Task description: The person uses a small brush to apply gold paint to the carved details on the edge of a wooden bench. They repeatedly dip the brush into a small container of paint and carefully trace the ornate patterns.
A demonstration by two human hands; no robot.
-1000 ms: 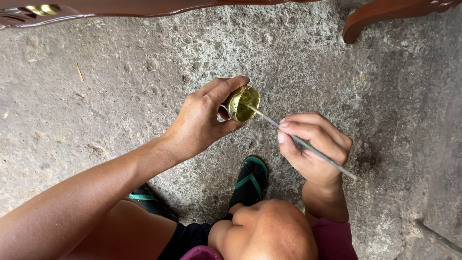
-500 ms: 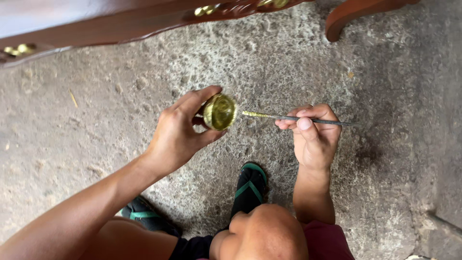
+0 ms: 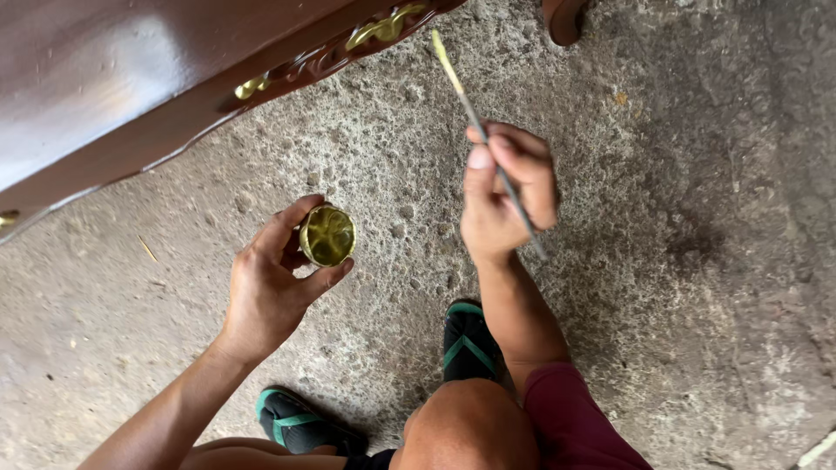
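— What has the right hand (image 3: 505, 204) done since half a second ago?

— Its grip pinches the thin grey-handled brush with a gold-tipped head (image 3: 483, 135), now lifted off the tin and pointing up toward the dark brown carved wooden furniture with gold ornaments (image 3: 157, 96).

— And the tin?

— The small round tin of gold paint (image 3: 327, 235) sits pinched in the left hand (image 3: 270, 287), well left of the brush, above the rough concrete floor (image 3: 697, 261).

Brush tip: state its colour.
Gold-yellow with paint, on the brush tip; head view shows it best.
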